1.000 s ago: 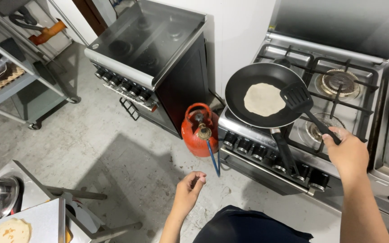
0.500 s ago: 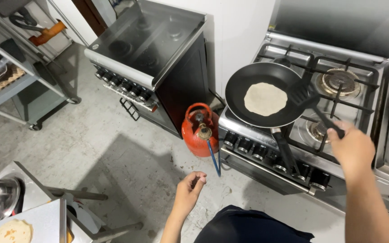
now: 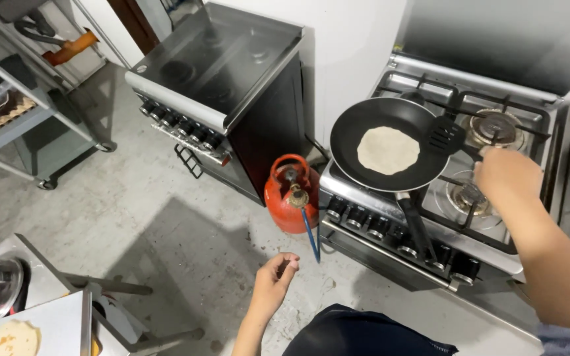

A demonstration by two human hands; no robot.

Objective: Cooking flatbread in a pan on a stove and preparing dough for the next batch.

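Gripping the black spatula (image 3: 446, 135) at the pan's (image 3: 390, 142) right rim, the right hand (image 3: 506, 175) has shifted left; left hand (image 3: 275, 280) (fingers loosely curled) hangs over open floor (image 3: 133, 217).

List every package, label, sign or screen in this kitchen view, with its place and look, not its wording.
None can be made out: no package, sign or screen shows.
Red gas cylinder: on the floor between the two stoves, rounded, bare of any readable label.
Stove knobs: black row on the front panel below the frying pan; markings too small to tell.
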